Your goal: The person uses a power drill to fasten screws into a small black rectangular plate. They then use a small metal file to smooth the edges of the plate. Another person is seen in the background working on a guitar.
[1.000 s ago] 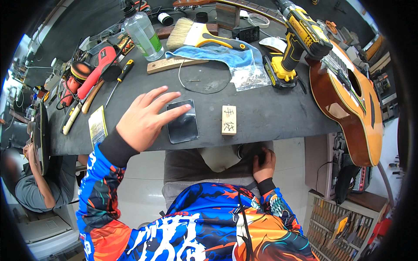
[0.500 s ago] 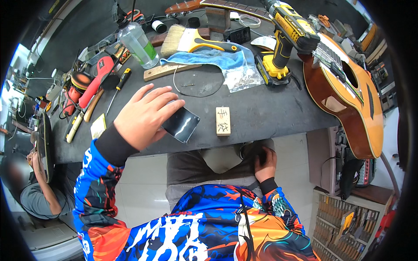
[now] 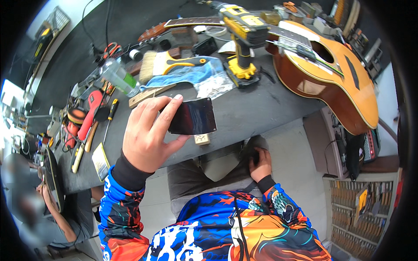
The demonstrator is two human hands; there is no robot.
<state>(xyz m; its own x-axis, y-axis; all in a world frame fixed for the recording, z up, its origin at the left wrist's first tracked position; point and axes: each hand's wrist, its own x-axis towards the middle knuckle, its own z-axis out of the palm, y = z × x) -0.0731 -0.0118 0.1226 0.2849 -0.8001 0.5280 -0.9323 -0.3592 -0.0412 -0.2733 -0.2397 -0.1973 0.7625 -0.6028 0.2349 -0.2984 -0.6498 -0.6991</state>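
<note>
Black, glossy and thin, the panel (image 3: 194, 115) is in your grasp; take it as the dial's centre, with twelve pointing away from you.

Hands: your left hand (image 3: 148, 135), at nine o'clock, is closed on the panel's left side, fingertips at the upper left corner and thumb at the lower edge. The panel appears raised off the tabletop (image 3: 265, 104), pale reflections on its face. Your right hand (image 3: 260, 164), at four o'clock, rests on your leg (image 3: 236, 170) with fingers bent; cannot tell whether it has hold of anything.

Surroundings: a wooden block (image 3: 202, 139) with dark marks shows toward half past five, partly hidden by the panel. Blue cloth (image 3: 185, 79) lies at twelve, a broad brush (image 3: 163, 64) on it at eleven. A clear plastic bag (image 3: 216, 88) overlaps the cloth's near corner at one; beyond it, also at one, stands a yellow-and-black drill (image 3: 244, 35). A guitar (image 3: 348, 93) lies between two and three. You have a clear bottle (image 3: 119, 79) and a wooden strip (image 3: 147, 96) at ten, a screwdriver (image 3: 112, 111) at nine, a yellowish packet (image 3: 100, 161) at eight.
</note>
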